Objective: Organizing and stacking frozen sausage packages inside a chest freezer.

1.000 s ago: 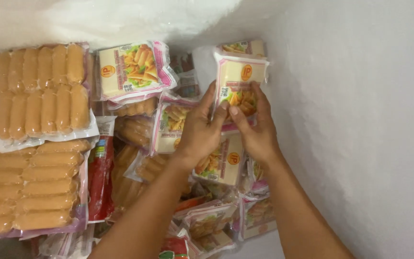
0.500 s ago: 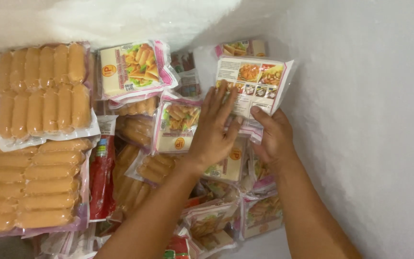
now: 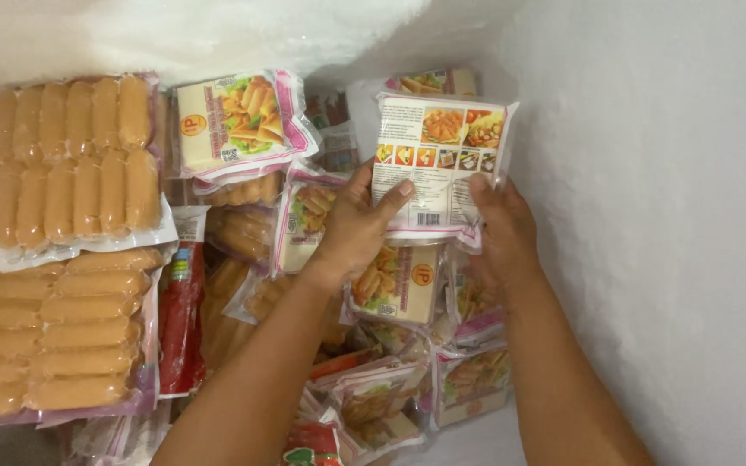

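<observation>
Both hands pinch one flat food packet (image 3: pixel 438 164) by its lower edge: left hand (image 3: pixel 351 229) and right hand (image 3: pixel 498 229), thumbs in front. Holding both lower corners evenly keeps it level (over the stacked packets (image 3: pixel 390 280), near the freezer's white right wall (image 3: pixel 649 216)).

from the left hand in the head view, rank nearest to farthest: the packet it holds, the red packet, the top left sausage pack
1. Held packet: under the left hand fingers, just right of it.
2. Red packet: lower left, standing between the sausage packs and the pile.
3. Top left sausage pack: far left, against the frosty wall.
</observation>
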